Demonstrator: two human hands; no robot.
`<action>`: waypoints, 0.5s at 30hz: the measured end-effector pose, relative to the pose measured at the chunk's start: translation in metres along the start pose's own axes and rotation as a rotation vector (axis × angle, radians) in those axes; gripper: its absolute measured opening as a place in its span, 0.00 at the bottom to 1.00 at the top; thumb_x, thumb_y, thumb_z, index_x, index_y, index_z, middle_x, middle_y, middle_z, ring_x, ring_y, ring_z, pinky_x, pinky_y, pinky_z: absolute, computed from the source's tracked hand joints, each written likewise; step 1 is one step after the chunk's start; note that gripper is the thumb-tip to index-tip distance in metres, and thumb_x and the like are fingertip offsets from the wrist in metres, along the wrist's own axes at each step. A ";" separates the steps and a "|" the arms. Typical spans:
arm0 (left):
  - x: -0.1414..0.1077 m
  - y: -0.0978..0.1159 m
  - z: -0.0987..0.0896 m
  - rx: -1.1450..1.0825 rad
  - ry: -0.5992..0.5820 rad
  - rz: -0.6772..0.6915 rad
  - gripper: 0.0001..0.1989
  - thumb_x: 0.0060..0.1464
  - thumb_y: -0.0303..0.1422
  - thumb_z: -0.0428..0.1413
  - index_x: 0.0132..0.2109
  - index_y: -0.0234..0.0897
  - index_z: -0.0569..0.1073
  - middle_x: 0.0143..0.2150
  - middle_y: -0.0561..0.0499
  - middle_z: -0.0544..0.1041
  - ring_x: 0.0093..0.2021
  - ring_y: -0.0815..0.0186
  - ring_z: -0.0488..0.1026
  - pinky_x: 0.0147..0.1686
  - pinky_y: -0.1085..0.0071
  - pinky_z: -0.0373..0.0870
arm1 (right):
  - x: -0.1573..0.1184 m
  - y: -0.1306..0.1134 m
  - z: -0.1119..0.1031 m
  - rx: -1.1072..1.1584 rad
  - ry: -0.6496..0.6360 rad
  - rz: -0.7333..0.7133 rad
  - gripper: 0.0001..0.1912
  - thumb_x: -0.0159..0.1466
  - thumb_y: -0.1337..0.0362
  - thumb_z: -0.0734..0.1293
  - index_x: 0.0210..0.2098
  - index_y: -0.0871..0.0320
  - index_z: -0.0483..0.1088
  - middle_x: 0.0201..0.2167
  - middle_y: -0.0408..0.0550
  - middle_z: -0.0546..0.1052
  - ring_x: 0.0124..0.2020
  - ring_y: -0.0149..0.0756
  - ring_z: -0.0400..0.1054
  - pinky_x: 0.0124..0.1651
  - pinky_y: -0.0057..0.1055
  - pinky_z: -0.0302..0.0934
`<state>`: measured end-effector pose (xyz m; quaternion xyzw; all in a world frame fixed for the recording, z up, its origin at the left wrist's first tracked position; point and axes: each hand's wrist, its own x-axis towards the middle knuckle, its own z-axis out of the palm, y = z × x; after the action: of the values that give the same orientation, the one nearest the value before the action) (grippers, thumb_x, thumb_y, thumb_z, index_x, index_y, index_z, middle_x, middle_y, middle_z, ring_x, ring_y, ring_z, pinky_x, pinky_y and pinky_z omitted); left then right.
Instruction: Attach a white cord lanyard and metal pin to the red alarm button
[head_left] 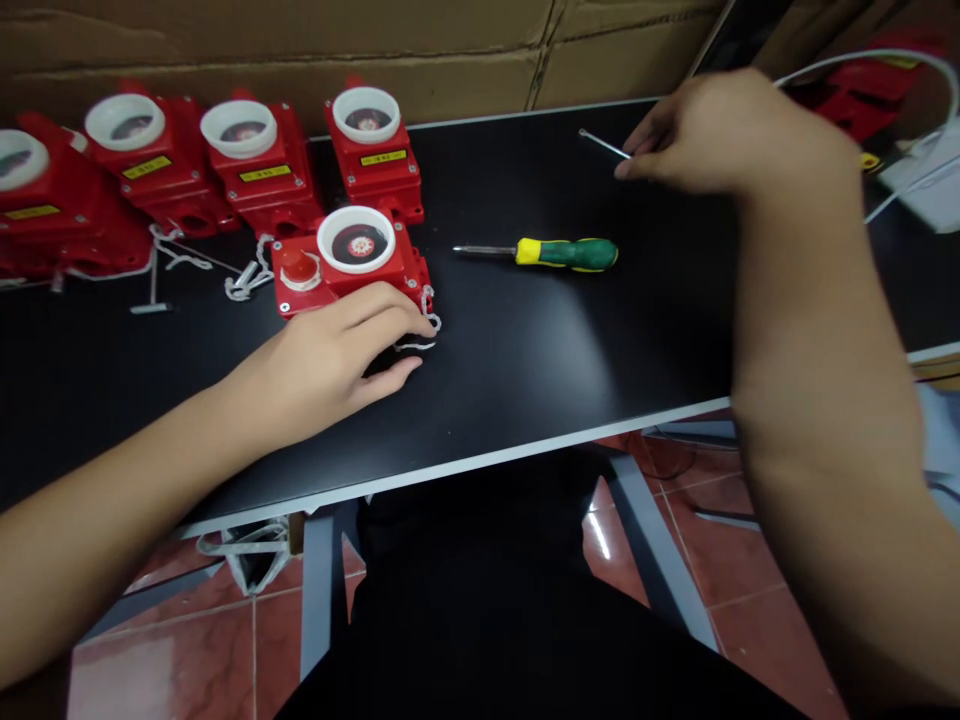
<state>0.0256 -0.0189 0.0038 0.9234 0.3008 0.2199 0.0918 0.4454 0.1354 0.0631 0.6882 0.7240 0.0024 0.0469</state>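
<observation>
A red box with a white-ringed round window [300, 268] and a red knob sits on the black table. My left hand [330, 350] lies against its front edge, thumb and fingers apart. Beside those fingertips hangs a thin white cord or chain [431, 310] from the box's right side. Farther right and toward the back, my right hand [720, 130] is closed around a thin metal rod with a small rounded end [600, 144]; the rest of the rod is hidden in the fingers. Between the hands lies a green and yellow screwdriver [566, 253], its tip pointing left.
Several similar red boxes [277, 180] stand along the back left, some with cords and a small metal hammer-like piece [153, 305]. Cardboard [450, 50] rises behind the table [525, 370]. A white cable [900, 55] and a white object [926, 180] are at the right.
</observation>
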 end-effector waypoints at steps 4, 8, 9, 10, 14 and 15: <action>-0.001 0.001 0.001 -0.025 0.012 0.000 0.10 0.86 0.31 0.62 0.66 0.43 0.85 0.60 0.46 0.93 0.52 0.59 0.94 0.63 0.62 0.93 | 0.007 -0.009 0.011 -0.007 0.004 -0.011 0.10 0.84 0.71 0.74 0.57 0.64 0.90 0.58 0.61 0.93 0.63 0.52 0.89 0.69 0.48 0.81; -0.002 0.000 0.001 -0.019 -0.005 0.002 0.08 0.88 0.31 0.60 0.63 0.40 0.85 0.55 0.47 0.92 0.48 0.62 0.91 0.62 0.65 0.90 | 0.002 -0.018 0.011 0.077 0.034 -0.061 0.05 0.78 0.70 0.78 0.45 0.62 0.89 0.47 0.62 0.94 0.45 0.45 0.84 0.53 0.41 0.72; -0.002 0.000 0.002 -0.022 -0.005 0.002 0.08 0.88 0.31 0.60 0.62 0.39 0.85 0.55 0.47 0.92 0.48 0.62 0.91 0.61 0.65 0.90 | 0.000 -0.020 0.011 0.104 0.054 -0.074 0.04 0.78 0.69 0.78 0.44 0.61 0.88 0.44 0.60 0.93 0.42 0.42 0.81 0.51 0.39 0.71; -0.002 0.000 0.002 -0.024 -0.002 0.006 0.09 0.87 0.31 0.60 0.62 0.39 0.85 0.55 0.46 0.93 0.49 0.61 0.91 0.60 0.65 0.90 | -0.001 -0.022 0.010 0.134 0.081 -0.084 0.05 0.77 0.69 0.78 0.42 0.60 0.86 0.42 0.57 0.92 0.40 0.40 0.79 0.50 0.38 0.69; 0.001 0.003 0.002 -0.083 0.079 0.052 0.09 0.83 0.26 0.63 0.60 0.41 0.87 0.50 0.50 0.92 0.41 0.65 0.88 0.46 0.69 0.85 | -0.004 -0.034 0.007 0.303 0.246 -0.138 0.13 0.69 0.77 0.77 0.35 0.54 0.76 0.38 0.49 0.89 0.38 0.33 0.75 0.50 0.37 0.70; 0.003 0.004 0.002 -0.132 0.127 0.057 0.09 0.80 0.25 0.65 0.58 0.42 0.87 0.47 0.52 0.91 0.36 0.67 0.84 0.41 0.71 0.82 | -0.005 -0.037 0.006 0.346 0.280 -0.154 0.16 0.67 0.79 0.76 0.33 0.53 0.73 0.37 0.47 0.87 0.37 0.32 0.75 0.50 0.36 0.70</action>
<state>0.0310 -0.0205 0.0040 0.9078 0.2645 0.2999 0.1268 0.4088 0.1283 0.0550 0.6219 0.7633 -0.0300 -0.1725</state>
